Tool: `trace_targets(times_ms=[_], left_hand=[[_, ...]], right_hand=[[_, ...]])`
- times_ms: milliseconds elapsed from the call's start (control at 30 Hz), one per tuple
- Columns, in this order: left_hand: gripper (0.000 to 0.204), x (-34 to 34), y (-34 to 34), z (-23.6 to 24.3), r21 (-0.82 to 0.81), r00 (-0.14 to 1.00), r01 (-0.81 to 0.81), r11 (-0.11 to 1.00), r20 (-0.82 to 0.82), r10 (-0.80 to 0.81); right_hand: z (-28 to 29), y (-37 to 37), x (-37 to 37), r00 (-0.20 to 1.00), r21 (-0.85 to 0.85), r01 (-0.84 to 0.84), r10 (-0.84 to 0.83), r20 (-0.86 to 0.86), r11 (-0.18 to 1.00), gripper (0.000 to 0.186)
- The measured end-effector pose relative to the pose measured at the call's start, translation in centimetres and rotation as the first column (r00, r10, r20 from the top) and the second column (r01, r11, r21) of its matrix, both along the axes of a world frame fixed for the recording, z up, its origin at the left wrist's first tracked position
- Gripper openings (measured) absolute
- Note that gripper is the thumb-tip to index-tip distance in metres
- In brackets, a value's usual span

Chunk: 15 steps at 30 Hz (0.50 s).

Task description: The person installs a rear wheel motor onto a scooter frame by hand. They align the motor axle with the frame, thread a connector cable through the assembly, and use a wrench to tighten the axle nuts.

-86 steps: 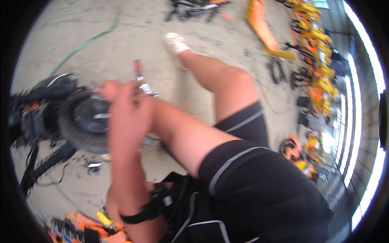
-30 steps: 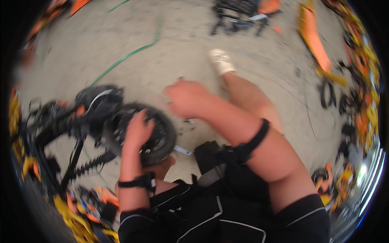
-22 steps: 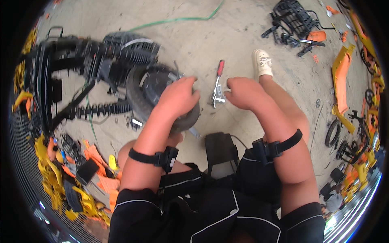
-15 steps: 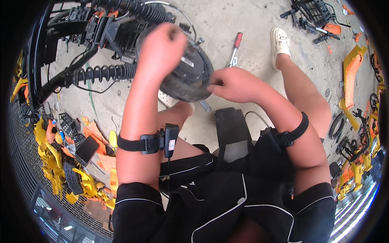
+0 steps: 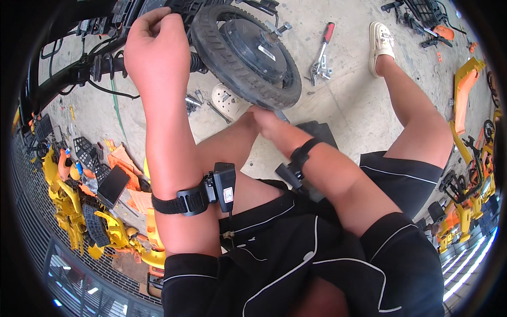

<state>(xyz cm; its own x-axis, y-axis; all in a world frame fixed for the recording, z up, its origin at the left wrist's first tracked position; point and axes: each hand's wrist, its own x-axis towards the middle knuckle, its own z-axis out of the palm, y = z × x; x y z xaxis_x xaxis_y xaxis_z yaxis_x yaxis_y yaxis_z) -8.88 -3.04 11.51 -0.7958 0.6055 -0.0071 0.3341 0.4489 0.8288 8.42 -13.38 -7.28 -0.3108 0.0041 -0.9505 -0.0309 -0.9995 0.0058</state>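
Note:
A black wheel with a knobbly tyre (image 5: 274, 100) and a dark hub motor (image 5: 251, 50) tilts in front of me, a bolt-like axle end sticking out of its upper side. My left hand (image 5: 158, 50) is left of the wheel, over the black frame and coil spring (image 5: 108, 66). Its fingers are curled; what they hold, if anything, is hidden. Low down, my right hand (image 5: 266, 121) reaches to the floor just under the tyre's near edge. Its fingers are hidden from sight. A grey metal tool end (image 5: 280, 114) shows beside it.
A red-handled ratchet (image 5: 325, 45) lies on the concrete right of the wheel. More metal tools (image 5: 219, 112) lie by my left shoe (image 5: 228, 100). Yellow and orange body panels (image 5: 66, 206) are heaped at left; an orange panel (image 5: 465, 95) and other parts lie at right.
My left hand has gone from the wheel's top leftward to the frame. My right hand has left the tyre's right edge and dropped down and left beneath it. The view has shifted.

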Motion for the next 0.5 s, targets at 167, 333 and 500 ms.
trace_targets(times_ms=[167,333,500], left_hand=[[0.03,1.6,0.9,0.9,0.037,0.992,0.025,0.999,0.125,-0.029],[0.028,3.9,1.7,0.6,0.071,0.977,0.155,0.985,0.134,-0.163],[0.031,8.5,2.4,1.2,-0.058,0.898,0.439,0.897,0.067,-0.435]], right_hand=[[1.6,-1.4,-0.7,0.858,-0.128,0.149,-0.192,-0.476,0.981,0.031],[-0.6,-0.7,1.1,0.851,-0.266,0.047,-0.178,-0.494,0.963,0.039],[-10.7,0.3,14.9,0.312,0.309,-0.941,0.709,0.632,0.139,0.027]])
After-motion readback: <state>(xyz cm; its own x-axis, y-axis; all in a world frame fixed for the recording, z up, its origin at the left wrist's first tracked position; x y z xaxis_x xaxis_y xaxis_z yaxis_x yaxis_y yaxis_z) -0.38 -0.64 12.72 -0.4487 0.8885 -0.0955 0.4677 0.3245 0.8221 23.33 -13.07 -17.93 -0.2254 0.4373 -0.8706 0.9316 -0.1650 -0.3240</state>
